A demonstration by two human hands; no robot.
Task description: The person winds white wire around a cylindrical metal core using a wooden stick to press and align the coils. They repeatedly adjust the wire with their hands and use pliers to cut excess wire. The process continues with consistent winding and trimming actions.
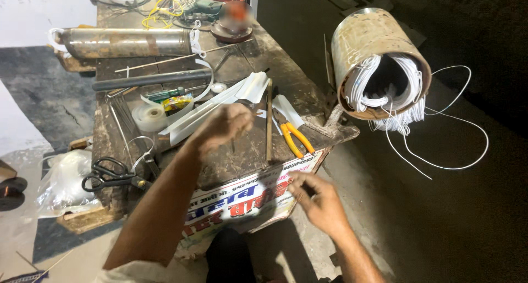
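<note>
Two hands work at the worktop [242,156] front edge: the left hand [223,126], clenched, hovers just left of the orange-handled pliers [294,137], which lie lengthwise front-to-back; the right hand [316,200], loosely open, is off the front edge.

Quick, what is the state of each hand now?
Left hand: closed loosely over the bench; what it holds cannot be told.
Right hand: open, empty, near the printed board.
</note>
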